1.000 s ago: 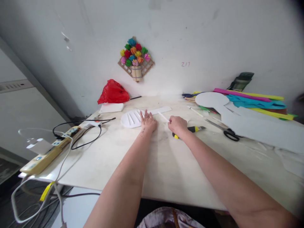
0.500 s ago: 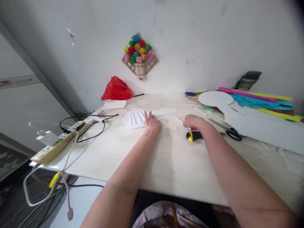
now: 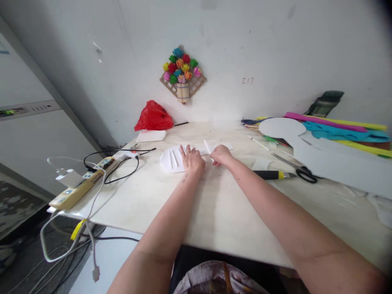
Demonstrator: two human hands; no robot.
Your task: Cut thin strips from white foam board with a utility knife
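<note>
Right hand [image 3: 222,155] pinches white strip [image 3: 207,146] at handle [image 3: 226,145] of cutout [image 3: 164,160], back left from beside knife [image 3: 270,174].
Left hand [image 3: 193,160] flat on cutout, fingers spread, grasping nothing. Cutout: white, round, ribs [image 3: 175,159] on top, 11 o'clock from person; handle toward 3. Wall [image 3: 275,49] reads "217", 1 o'clock from right hand.

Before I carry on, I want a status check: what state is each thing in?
White paddle-shaped piece, lying flat, narrow strips on its round end
Left hand, open on the piece
Right hand, pinching a white strip
Utility knife, lying down, blade out
Scissors, lying flat, blade gap unclear
Red bag, crumpled
Power strip, charger plugged in, power unclear
</note>
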